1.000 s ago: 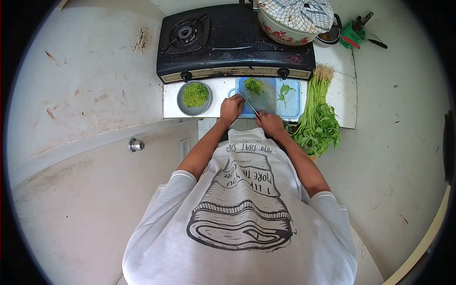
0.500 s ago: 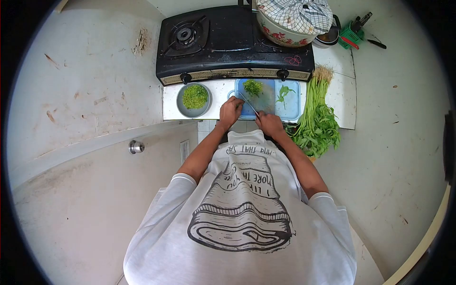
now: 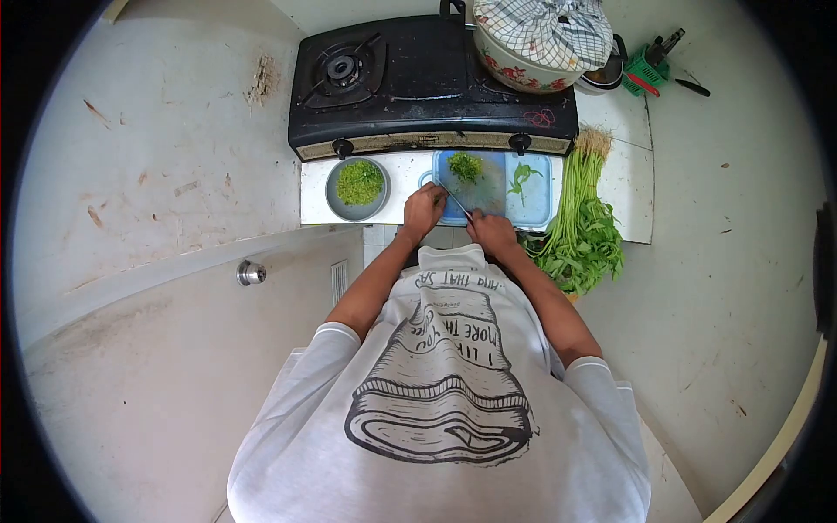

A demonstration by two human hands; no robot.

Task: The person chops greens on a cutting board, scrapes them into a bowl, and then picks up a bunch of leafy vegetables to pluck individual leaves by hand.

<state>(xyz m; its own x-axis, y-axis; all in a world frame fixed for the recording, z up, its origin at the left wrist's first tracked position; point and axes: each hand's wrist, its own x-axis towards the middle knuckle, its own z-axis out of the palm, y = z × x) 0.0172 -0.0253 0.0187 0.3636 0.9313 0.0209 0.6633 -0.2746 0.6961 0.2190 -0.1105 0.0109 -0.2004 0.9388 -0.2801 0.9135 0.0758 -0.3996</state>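
My right hand (image 3: pixel 493 234) is closed round the handle of a knife (image 3: pixel 456 202), whose blade points up and left over the blue cutting board (image 3: pixel 545 209). At the board's left edge my left hand (image 3: pixel 425 209) has its fingers bent together near the knife tip; what they pinch is too small to name. A pile of chopped greens (image 3: pixel 466 166) lies at the top of the board, with a leafy sprig (image 3: pixel 522 178) to its right. Left of my hands, a grey bowl (image 3: pixel 332 203) holds more chopped greens (image 3: pixel 358 183).
A black gas stove (image 3: pixel 427 113) stands behind the board, bearing a flowered pot (image 3: pixel 523 74) under a checked cloth (image 3: pixel 549 30). A large bunch of leafy stems (image 3: pixel 582 200) lies at the right. Beyond it are a green basket (image 3: pixel 643 68) with utensils and a wall.
The knife and my right hand have shifted very slightly left. The view has tilted a little, so the stove and board sit slightly lower.
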